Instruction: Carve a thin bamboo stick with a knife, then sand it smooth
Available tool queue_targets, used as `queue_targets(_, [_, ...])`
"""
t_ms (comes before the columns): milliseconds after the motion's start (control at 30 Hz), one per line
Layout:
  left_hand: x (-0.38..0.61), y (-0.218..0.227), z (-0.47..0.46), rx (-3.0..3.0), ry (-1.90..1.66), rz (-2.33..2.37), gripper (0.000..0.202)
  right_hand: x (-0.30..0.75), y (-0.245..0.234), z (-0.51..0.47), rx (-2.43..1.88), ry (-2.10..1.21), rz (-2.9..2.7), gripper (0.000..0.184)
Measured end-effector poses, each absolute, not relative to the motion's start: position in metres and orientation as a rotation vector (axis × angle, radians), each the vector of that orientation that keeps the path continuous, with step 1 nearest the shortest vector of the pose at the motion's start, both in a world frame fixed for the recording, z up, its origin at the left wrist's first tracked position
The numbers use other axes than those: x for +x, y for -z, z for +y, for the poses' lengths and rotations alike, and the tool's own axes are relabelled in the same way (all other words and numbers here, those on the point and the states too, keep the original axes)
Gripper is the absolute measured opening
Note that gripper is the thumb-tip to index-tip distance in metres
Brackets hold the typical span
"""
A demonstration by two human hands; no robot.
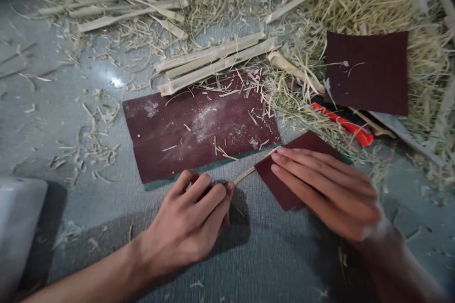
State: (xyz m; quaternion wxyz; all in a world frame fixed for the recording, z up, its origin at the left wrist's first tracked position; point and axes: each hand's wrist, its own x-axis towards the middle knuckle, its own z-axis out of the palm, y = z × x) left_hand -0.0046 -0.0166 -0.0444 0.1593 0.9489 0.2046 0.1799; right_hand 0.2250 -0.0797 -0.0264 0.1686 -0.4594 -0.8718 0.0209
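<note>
A thin pale bamboo strip (pixel 245 175) runs between my two hands. My left hand (pixel 199 213) is closed, pinching the strip's near end between thumb and fingers. On the right, my right hand (pixel 327 184) holds a small dark maroon piece of sandpaper (pixel 275 184), its fingers stretched together over the top and the thumb hidden. The strip's far end lies against that sandpaper's upper left edge, by my fingertips. Just beyond, a larger maroon sandpaper sheet (pixel 170 137) lies flat, dusted with pale powder and shavings, its near edge greenish.
Several split bamboo pieces (pixel 220 61) lie across the sheet's far edge, with more sticks (pixel 135 4) farther left. Shavings (pixel 348 4) are heaped at the back right. Another sandpaper square (pixel 369 71) rests there above a red-and-black tool (pixel 344 123). A white object (pixel 21 227) stands at left.
</note>
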Motion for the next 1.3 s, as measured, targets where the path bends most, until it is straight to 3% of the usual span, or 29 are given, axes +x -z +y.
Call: queue_targets(1300, [-0.004, 0.043, -0.018, 2.809, -0.495, 0.525, 0.012, 0.225, 0.035, -0.074, -1.316, 0.032, -2.502, 0.028])
